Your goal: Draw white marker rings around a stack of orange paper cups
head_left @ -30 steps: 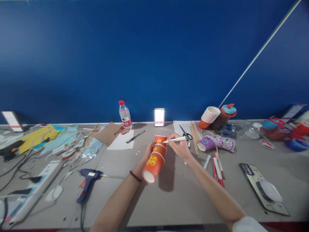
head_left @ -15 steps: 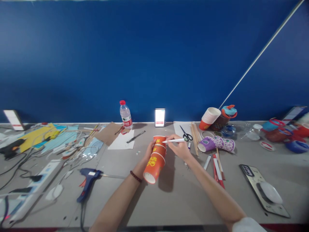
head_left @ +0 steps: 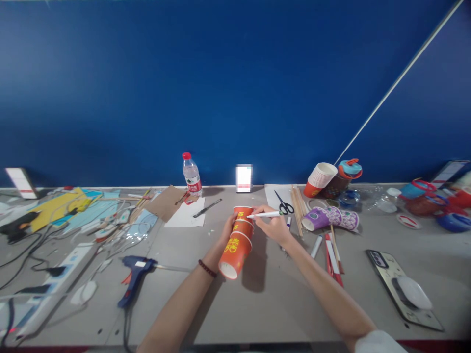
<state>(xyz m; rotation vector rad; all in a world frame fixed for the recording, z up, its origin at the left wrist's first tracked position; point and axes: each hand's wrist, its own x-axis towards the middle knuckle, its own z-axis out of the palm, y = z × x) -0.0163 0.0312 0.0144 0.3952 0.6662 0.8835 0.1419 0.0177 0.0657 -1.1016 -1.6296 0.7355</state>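
Grey cluttered table (head_left: 265,304), blue wall behind.
Stacked red cups (head_left: 238,240) are gripped by the left hand (head_left: 227,229), tilted, mouth toward the wearer; a white pen (head_left: 265,214), pinched by the right hand (head_left: 274,226), lies sideways, tip on the top cup.

Craft workbench, indoors. 1 long grey table (head_left: 265,304) set against a plain blue wall (head_left: 235,88). Evidence of hobby or craft use: blue glue gun (head_left: 134,274), scissors (head_left: 282,205), bundle of wooden sticks (head_left: 295,206), paper cups (head_left: 320,179), cardboard (head_left: 167,202), coloured paper (head_left: 66,206), power strip (head_left: 47,289) with trailing cables.
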